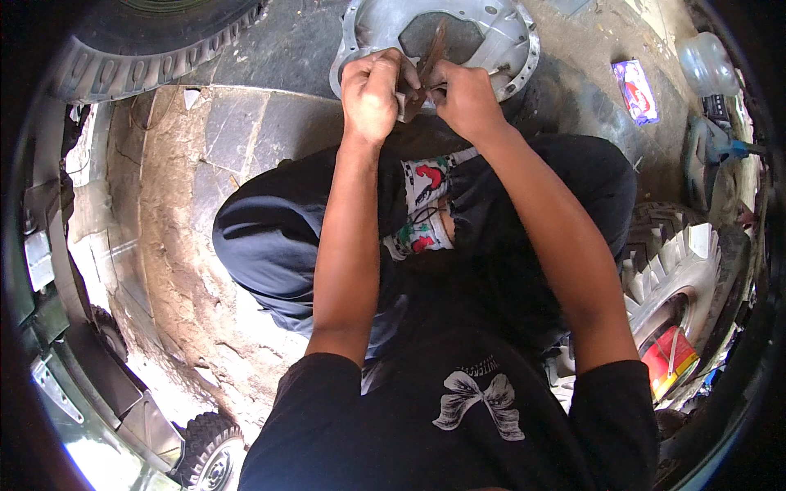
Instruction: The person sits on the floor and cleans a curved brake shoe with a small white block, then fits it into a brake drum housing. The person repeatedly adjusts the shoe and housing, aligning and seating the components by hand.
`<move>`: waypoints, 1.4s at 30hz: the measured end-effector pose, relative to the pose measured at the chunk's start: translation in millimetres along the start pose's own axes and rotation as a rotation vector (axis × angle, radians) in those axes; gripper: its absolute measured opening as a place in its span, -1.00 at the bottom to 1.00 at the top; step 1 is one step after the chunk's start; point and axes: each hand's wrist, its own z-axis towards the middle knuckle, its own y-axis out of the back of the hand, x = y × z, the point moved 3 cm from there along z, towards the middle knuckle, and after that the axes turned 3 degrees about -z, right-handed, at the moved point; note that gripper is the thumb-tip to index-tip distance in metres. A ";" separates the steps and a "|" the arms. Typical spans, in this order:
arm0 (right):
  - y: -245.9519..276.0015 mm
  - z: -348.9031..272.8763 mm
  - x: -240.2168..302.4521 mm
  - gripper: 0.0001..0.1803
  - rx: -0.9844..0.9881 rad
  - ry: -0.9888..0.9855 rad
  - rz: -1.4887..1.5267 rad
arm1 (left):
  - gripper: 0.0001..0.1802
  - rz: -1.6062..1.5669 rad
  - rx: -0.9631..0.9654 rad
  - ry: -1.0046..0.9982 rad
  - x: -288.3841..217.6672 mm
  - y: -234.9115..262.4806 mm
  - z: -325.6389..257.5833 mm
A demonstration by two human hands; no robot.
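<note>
In front of my crossed legs lies a round grey metal housing (524, 61) with a flange full of bolt holes. Both hands meet over its near edge. My left hand (372, 94) is closed, fingers pinched around a thin brown strip (434, 53) that slants up across the housing's opening. A small pale edge shows below those fingers. My right hand (468, 100) is closed too, touching the strip's right side. It pinches something slim and stick-like, whose light end (494, 72) pokes out past the knuckles; most of it is hidden.
A large tyre (164, 61) stands at the far left. To the right are a purple packet (635, 92), a clear plastic bottle (708, 64), another tyre (675, 278) and a red-yellow container (667, 360). Vehicle parts line the left rim, with a small wheel (214, 458) below.
</note>
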 end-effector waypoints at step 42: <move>0.4 -13.6 16.3 -0.73 0.105 -0.036 0.179 | -0.51 -0.119 0.001 0.025 13.7 10.9 -10.5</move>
